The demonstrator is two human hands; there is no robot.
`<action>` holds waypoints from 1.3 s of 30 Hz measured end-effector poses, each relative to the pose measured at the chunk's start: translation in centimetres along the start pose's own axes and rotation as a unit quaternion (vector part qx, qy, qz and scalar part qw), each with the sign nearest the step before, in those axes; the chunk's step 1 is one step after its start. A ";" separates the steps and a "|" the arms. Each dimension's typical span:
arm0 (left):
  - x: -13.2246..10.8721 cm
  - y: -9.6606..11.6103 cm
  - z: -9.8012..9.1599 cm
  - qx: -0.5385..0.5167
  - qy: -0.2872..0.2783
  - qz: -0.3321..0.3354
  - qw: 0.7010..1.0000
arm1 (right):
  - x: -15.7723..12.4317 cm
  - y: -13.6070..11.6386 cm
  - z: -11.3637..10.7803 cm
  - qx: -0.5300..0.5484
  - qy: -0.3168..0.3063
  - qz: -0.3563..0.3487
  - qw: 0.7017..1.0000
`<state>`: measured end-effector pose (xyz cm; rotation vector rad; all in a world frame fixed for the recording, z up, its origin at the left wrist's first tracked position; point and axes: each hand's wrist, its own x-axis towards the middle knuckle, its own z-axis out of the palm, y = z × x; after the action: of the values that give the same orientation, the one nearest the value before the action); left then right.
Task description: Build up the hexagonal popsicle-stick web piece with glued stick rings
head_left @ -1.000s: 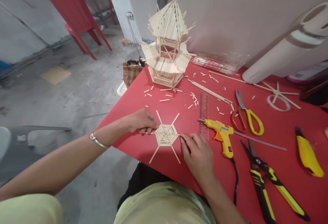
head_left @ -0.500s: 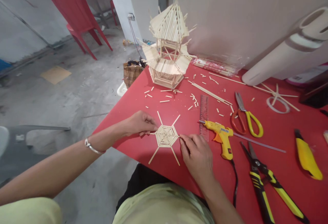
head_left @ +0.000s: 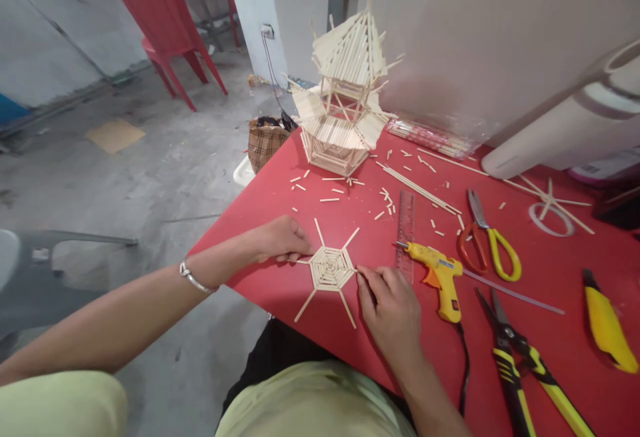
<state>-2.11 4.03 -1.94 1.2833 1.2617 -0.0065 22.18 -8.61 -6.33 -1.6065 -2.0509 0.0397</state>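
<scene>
A flat hexagonal web of thin wooden sticks [head_left: 331, 267], with spokes reaching out past its edge, lies on the red tabletop [head_left: 270, 203]. My left hand [head_left: 286, 239] pinches its left spoke, the fingers closed near the hexagon's rim. On the opposite side my right hand [head_left: 390, 297] grips the right spoke between thumb and fingertips, hiding most of that spoke. Just right of my right hand rests a yellow glue gun [head_left: 437, 273], its nozzle over a clear ruler [head_left: 407, 223].
A stick-built pagoda model [head_left: 345, 110] stands at the back among scattered stick offcuts. Rightward lie scissors [head_left: 483, 230], pruning shears [head_left: 515, 343], a yellow cutter [head_left: 607, 323], a tape ring [head_left: 551, 219] and long sticks [head_left: 420, 187]. A white tube [head_left: 550, 130] leans by the wall.
The camera view has shifted slightly, so everything sits a little further right in the picture. Both hands keep their hold on the stick web.
</scene>
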 end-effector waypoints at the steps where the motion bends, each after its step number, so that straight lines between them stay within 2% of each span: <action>1: 0.2 0.1 -0.1 0.002 -0.005 -0.004 1.000 | 0.1 0.0 0.0 0.001 0.002 -0.001 1.000; 12: 0.4 0.7 0.2 -0.014 -0.002 -0.021 1.000 | 0.1 0.2 0.3 0.018 -0.019 0.012 1.000; 25: 0.6 0.2 0.5 -0.035 0.007 -0.002 0.999 | 0.2 0.2 0.4 0.030 -0.011 0.011 0.999; 39: 0.5 1.1 0.8 -0.052 0.002 -0.001 0.999 | 0.1 0.2 0.3 0.027 -0.017 0.009 0.999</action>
<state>-0.71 4.23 -1.72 1.1930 1.2502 0.0599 22.21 -8.32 -6.61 -1.6024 -2.0431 0.1280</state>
